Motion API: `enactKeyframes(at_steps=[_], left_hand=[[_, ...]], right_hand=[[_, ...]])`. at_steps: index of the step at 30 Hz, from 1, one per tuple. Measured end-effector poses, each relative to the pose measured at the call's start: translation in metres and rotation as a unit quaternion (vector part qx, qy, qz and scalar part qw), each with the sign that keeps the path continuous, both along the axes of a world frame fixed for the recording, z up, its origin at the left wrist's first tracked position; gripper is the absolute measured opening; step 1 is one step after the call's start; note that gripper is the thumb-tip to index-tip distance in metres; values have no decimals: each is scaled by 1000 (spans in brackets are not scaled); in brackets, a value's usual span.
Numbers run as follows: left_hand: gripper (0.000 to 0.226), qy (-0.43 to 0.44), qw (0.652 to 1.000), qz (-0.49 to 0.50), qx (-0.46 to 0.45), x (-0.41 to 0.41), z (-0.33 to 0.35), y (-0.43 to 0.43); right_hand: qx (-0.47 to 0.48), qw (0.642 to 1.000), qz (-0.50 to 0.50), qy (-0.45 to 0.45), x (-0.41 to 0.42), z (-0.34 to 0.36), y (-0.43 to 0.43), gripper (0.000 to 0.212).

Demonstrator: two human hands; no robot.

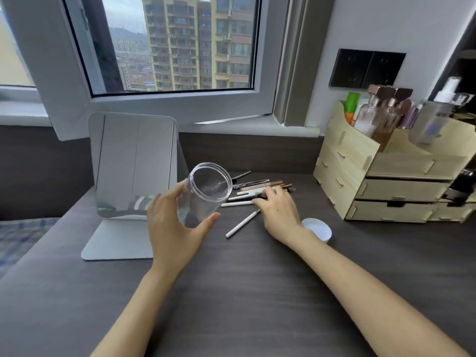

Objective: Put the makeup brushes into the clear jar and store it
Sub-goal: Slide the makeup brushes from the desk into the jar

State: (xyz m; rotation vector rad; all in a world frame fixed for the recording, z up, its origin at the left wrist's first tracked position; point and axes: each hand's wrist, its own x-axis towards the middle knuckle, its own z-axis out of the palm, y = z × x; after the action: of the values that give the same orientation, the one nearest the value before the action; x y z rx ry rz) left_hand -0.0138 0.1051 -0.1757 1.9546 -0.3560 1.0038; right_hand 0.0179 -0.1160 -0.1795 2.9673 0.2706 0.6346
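My left hand (175,228) holds the empty clear jar (203,194) above the dark desk, tilted so that its open mouth faces me and to the right. Several makeup brushes (255,186) with white, brown and black handles lie in a loose pile on the desk just right of the jar. My right hand (278,212) rests palm down on the near end of that pile, fingertips touching the handles; whether it grips one I cannot tell. One white-handled brush (240,225) lies apart, nearer to me.
A white jar lid (318,229) lies by my right wrist. A standing mirror (134,171) is at the left. A wooden drawer organiser (386,176) with bottles stands at the right. The window sill runs behind the desk (244,292).
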Motion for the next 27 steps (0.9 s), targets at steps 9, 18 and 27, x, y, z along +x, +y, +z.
enactKeyframes(at_steps=[9,18,27], left_hand=[[77,-2,999,7,49,8,-7,4],[81,-27,996,22,88,8,-15,-3],[67,-35,987,19,158,6,-23,-8]], right_hand=[[-188,977,99,-8,-4,-6,-3,16],[428,887,41,-169,-105,48,-37,8],[337,934,106,-51,-87,46,26,14]])
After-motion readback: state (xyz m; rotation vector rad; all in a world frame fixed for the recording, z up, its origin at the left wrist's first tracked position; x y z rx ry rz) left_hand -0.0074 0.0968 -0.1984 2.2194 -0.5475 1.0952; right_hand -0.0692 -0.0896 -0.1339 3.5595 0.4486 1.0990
